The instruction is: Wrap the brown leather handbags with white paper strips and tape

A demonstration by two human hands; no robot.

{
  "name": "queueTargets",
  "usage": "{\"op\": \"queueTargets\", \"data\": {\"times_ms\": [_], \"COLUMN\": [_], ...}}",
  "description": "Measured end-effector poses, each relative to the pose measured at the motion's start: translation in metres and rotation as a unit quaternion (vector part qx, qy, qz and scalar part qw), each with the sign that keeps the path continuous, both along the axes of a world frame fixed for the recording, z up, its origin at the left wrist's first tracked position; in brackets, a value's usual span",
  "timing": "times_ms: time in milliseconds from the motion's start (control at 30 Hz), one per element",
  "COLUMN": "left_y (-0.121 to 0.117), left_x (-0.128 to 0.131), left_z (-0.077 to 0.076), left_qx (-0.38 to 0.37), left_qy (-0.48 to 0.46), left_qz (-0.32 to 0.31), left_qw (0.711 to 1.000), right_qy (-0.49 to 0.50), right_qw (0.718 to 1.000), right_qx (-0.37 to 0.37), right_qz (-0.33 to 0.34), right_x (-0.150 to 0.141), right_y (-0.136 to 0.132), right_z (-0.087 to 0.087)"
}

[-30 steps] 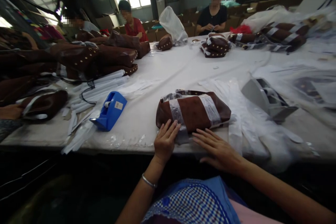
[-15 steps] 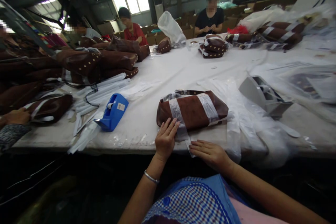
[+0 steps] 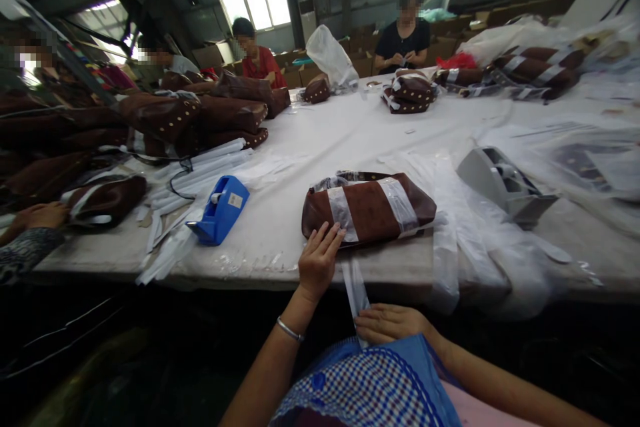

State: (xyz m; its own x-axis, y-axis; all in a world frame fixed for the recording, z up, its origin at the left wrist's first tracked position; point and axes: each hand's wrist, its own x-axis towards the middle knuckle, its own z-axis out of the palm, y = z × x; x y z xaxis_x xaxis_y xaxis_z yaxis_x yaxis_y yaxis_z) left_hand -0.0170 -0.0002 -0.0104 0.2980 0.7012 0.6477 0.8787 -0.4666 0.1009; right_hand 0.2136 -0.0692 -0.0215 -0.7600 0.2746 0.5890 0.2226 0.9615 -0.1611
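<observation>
A brown handbag (image 3: 370,212) lies on its side before me, wrapped with two bands of clear-white plastic. My left hand (image 3: 318,260) is open, its fingertips lying flat on the bag's lower left front, beside the left plastic band (image 3: 342,210). From under the bag a plastic strip (image 3: 354,283) runs down over the table edge. My right hand (image 3: 393,321) is closed on the lower part of this strip, close to the blue checked apron (image 3: 360,380). The thumb of the right hand is hidden.
Left of the bag stands a blue tape dispenser (image 3: 220,210), and at right a grey one (image 3: 505,183). Plastic film (image 3: 470,240) drapes over the table's edge. Brown bags (image 3: 165,117) are piled at left. A co-worker's hand (image 3: 46,215) touches another bag. Two people sit across the table.
My right hand has moved down toward my body, drawing the plastic strip taut below the table edge. My left hand stays on the bag. The view has shifted slightly.
</observation>
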Motion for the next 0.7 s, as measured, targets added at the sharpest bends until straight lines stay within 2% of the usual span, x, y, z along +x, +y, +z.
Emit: {"op": "queueTargets", "data": {"times_ms": [100, 233, 433, 567, 700], "left_y": [-0.001, -0.004, -0.005, -0.006, -0.005], "left_x": [-0.002, -0.011, -0.018, -0.014, -0.012], "left_z": [0.001, 0.007, 0.007, 0.0, -0.005], "left_qx": [0.001, -0.028, -0.011, 0.016, 0.048], "left_qy": [0.019, 0.08, 0.12, 0.084, 0.032], "left_qz": [-0.003, -0.034, -0.052, -0.041, -0.048], "left_qw": [1.0, 0.996, 0.991, 0.996, 0.997], "right_qy": [-0.009, -0.003, -0.018, -0.007, 0.001], "right_qw": [1.0, 0.998, 0.998, 0.998, 0.99], "right_qx": [-0.024, -0.047, -0.045, -0.059, -0.142], "right_qz": [0.01, 0.032, 0.036, 0.028, 0.013], "right_x": [0.002, 0.007, 0.003, -0.006, -0.017], "right_y": [0.003, 0.014, 0.057, 0.095, 0.13], "right_z": [0.021, 0.059, 0.111, 0.133, 0.144]}}
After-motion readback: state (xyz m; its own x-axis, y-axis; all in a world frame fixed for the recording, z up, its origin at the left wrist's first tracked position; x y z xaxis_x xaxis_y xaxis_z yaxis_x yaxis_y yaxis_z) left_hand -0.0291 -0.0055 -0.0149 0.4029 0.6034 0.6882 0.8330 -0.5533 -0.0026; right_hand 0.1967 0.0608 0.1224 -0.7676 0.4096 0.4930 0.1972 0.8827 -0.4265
